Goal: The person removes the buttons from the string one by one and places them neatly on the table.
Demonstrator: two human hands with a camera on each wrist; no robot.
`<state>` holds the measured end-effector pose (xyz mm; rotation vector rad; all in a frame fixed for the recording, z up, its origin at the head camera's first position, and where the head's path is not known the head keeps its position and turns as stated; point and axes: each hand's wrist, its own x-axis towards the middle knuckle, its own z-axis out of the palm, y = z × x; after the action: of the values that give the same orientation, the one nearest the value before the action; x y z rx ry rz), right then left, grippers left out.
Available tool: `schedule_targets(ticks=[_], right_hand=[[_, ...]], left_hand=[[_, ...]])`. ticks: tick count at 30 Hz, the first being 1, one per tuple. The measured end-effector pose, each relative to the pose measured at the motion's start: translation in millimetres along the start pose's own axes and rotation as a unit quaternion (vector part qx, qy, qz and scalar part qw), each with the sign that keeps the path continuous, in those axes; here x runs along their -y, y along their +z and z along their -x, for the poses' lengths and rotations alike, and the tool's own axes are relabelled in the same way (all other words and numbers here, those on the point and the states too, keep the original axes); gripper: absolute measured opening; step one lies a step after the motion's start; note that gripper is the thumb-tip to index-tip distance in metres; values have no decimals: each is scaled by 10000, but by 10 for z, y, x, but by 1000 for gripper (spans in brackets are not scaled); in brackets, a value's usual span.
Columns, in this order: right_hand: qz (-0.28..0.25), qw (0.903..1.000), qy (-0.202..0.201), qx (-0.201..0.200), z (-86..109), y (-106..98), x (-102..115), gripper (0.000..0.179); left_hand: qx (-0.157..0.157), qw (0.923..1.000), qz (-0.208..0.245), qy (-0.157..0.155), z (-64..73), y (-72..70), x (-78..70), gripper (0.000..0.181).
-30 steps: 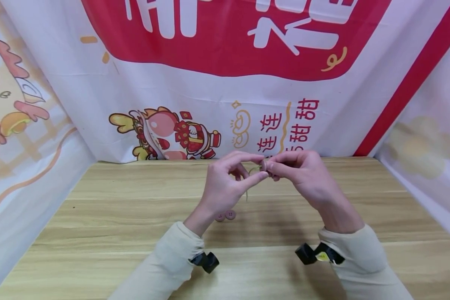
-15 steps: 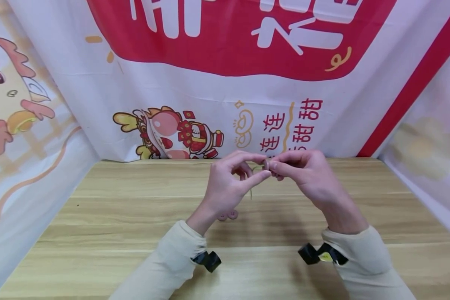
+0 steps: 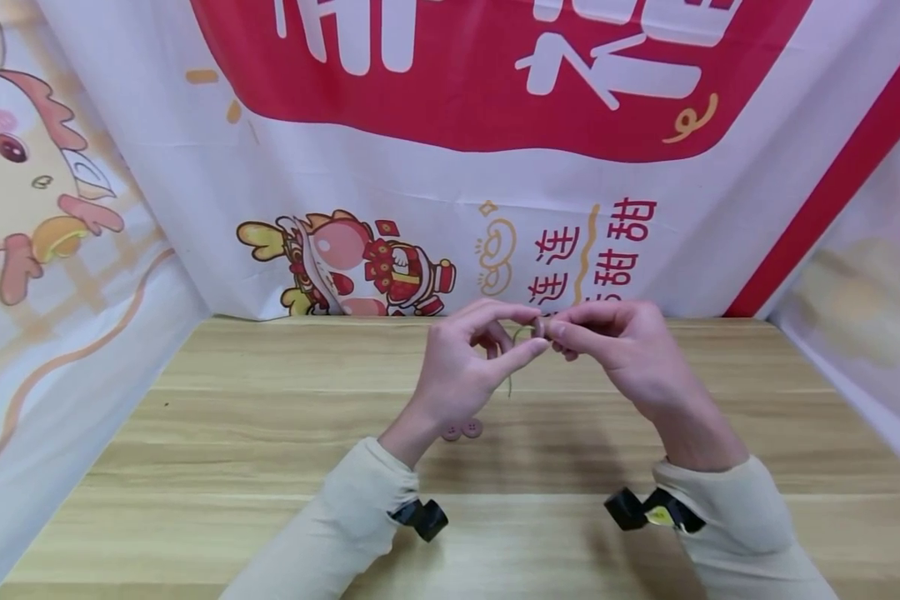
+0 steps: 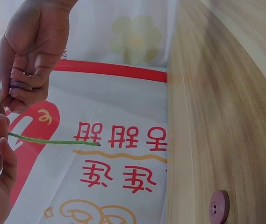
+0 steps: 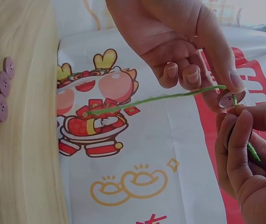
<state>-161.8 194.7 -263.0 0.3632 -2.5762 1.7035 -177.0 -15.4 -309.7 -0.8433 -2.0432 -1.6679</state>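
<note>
My left hand [image 3: 465, 354] pinches a mauve button [image 5: 231, 98] between thumb and forefinger. A green yarn [image 5: 170, 96] passes through this button, and its free end trails away on the left hand's side. My right hand [image 3: 615, 346] meets the left at the button, its fingertips pinching the yarn close to the button's face. A second button [image 4: 20, 86] sits among the right hand's curled fingers. A short yarn tail [image 5: 253, 151] pokes out by those fingers. Both hands are raised above the table, near its back edge.
Three loose mauve buttons lie in a row on the wooden table [image 3: 270, 467] in the right wrist view; one button [image 5: 0, 108] is nearest. A printed cloth [image 3: 390, 175] hangs behind the table, with further cloth at both sides.
The head view has shifted slightly, so everything sits a little further right. Both hands keep their hold at the button, with only slight finger movement.
</note>
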Motion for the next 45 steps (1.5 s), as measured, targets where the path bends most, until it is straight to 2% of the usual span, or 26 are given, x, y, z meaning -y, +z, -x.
schedule_targets(ticks=[12, 24, 32, 45], right_hand=[[201, 9998, 22, -80, 2, -21, -20, 31], [310, 9991, 150, -228, 8, -100, -11, 38], [92, 9995, 110, -297, 3, -184, -29, 36], [249, 9986, 341, -333, -28, -251, -67, 41]], left_hand=[[19, 10000, -24, 23, -7, 5, 20, 27], [-84, 9999, 82, 19, -35, -69, 34, 27], [-202, 9998, -94, 1, -45, -193, 50, 28], [-262, 9985, -414, -262, 50, -444, 201, 29]])
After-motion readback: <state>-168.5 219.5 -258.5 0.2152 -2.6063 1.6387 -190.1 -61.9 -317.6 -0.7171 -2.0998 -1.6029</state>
